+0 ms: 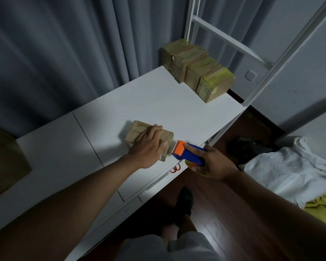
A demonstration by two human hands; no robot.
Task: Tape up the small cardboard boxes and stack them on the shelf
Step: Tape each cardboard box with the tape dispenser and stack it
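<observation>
A small cardboard box [137, 131] lies on the white table top [158, 102] near its front edge. My left hand [149, 146] presses flat on the box, fingers spread over its top and thumb down its near side. My right hand [213, 162] grips a blue and orange tape dispenser [187, 152], whose orange toothed end sits just right of the box's near corner. Several taped boxes [198, 69] stand in a row at the far right of the table, under the white shelf frame [231, 40].
Grey curtains hang behind the table. A brown paper item [4, 161] sits at the left edge. White and yellow cloth [290, 172] and a black bag [247, 146] lie on the dark floor to the right. My legs and shoe [185, 198] are below the table's drawers.
</observation>
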